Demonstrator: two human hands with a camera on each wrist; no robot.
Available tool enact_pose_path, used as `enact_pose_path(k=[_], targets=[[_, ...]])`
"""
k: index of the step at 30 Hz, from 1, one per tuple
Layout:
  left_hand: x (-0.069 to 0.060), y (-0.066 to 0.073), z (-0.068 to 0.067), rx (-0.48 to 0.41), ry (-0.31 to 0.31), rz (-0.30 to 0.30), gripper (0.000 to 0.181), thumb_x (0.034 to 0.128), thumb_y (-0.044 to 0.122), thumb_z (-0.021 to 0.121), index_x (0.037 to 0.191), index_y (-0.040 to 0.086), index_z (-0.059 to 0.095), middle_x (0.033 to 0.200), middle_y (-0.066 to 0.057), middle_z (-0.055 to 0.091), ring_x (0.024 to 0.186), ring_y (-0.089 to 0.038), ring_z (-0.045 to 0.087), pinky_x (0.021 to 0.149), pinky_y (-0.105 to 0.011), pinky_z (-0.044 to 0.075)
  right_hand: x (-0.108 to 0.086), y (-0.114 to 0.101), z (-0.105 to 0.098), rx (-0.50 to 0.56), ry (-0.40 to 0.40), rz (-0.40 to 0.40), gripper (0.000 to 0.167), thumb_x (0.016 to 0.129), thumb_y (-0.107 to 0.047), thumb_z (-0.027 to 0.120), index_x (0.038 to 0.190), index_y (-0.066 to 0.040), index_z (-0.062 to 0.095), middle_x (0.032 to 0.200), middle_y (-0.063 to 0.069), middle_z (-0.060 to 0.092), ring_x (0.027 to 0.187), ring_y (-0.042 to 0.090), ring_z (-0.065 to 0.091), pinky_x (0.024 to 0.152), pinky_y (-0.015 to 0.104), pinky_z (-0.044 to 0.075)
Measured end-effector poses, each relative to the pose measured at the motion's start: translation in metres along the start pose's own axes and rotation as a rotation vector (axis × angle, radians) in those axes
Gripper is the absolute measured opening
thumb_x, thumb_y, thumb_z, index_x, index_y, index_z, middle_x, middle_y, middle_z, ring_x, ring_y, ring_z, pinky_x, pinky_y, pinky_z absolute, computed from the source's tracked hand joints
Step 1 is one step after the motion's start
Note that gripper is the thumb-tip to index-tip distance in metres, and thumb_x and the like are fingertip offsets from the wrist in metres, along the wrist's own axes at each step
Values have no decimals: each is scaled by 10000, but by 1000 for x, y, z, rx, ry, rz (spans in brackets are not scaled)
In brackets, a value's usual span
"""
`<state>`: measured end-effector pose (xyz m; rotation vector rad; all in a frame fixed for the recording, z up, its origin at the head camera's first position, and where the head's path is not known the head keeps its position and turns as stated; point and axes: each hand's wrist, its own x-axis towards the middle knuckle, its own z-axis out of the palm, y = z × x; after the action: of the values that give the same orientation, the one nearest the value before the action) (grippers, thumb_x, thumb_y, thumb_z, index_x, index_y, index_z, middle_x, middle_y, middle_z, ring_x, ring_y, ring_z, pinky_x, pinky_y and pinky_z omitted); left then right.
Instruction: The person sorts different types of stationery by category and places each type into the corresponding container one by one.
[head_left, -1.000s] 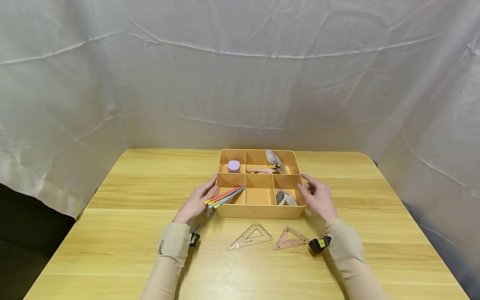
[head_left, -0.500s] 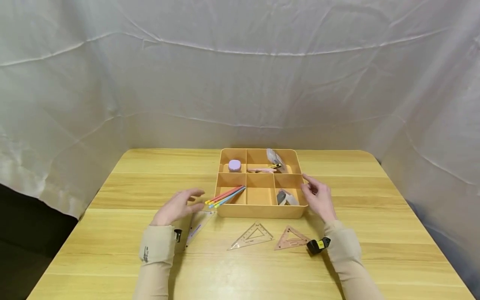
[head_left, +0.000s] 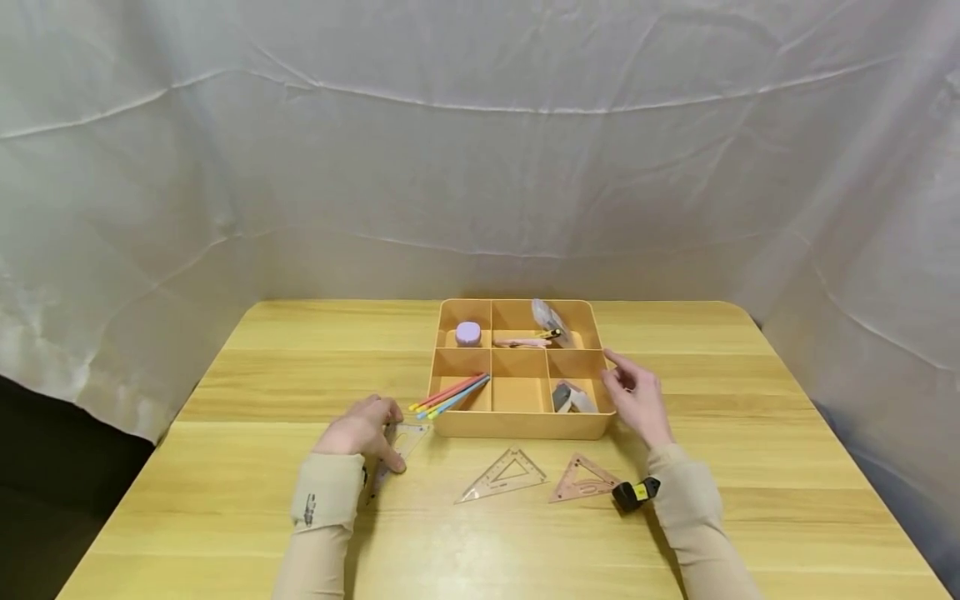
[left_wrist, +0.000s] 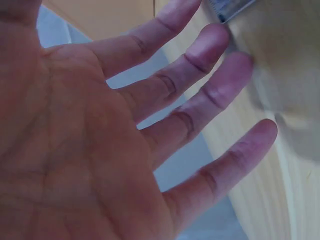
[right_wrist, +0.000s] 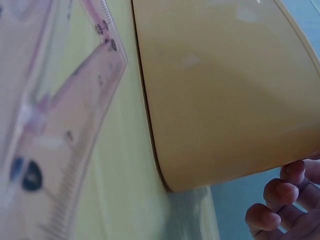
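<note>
My left hand [head_left: 366,432] is over a clear set square [head_left: 409,435] on the table, left of the yellow divided organizer box [head_left: 517,425]. Its thumb lies at the square's near part; in the left wrist view the fingers [left_wrist: 175,85] are spread and loosely straight, one tip close to the clear plastic corner. With my right hand [head_left: 637,400] I hold the box's right wall, thumb at the rim and fingers along the outside. In the right wrist view those bent fingers [right_wrist: 280,192] sit by the wall [right_wrist: 225,100]; the thumb is hidden there.
Another clear set square [head_left: 504,477] and a pink one [head_left: 583,479] lie before the box. Several coloured pencils [head_left: 450,396] poke over its front left edge. Inside are a lilac container [head_left: 468,334], erasers [head_left: 572,397] and a plastic packet [head_left: 550,318]. Grey cloth [head_left: 480,183] hangs behind.
My left hand has let go of the box's left wall, drawn back to the left and come down over the clear set square. My right hand has stayed at the right wall.
</note>
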<state>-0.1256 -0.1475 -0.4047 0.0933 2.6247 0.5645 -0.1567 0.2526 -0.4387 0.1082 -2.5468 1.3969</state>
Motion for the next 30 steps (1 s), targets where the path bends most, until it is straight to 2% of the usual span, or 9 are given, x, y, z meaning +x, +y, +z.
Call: enact_pose_path(k=[8,18,26,30], targets=[[1,-1,2,18,12,4,627,626,218,965,1104,93,579,1132,-71,573,1062,-250,553,937,-473,525,-1,-1,0,13,-8,-2,414,973,-47,605,1368,70,565,859,227,661,623,-27,474,531,144,405],[1,-1,4,16,31,-16,626,621,203,968,1094,77,578,1088,-66,551,1019,-234,539,932,-471,523,0,-2,0,20,6,5,402,974,-51,602,1362,51,585,865,190,656,662,-31,497,571,136,418],[4,-5,5,-49,99,2,572,643,163,949,1097,61,616,1110,-86,579,992,-231,553,932,-471,520,1,-1,1,31,9,8,399,974,-39,600,1363,50,586,848,151,635,661,-25,497,568,136,417],[5,-6,5,-40,110,10,566,644,177,951,1087,67,616,1117,-86,583,979,-227,544,923,-467,517,1,1,1,36,0,24,407,978,-41,600,1375,46,577,862,141,639,663,-23,496,577,139,418]])
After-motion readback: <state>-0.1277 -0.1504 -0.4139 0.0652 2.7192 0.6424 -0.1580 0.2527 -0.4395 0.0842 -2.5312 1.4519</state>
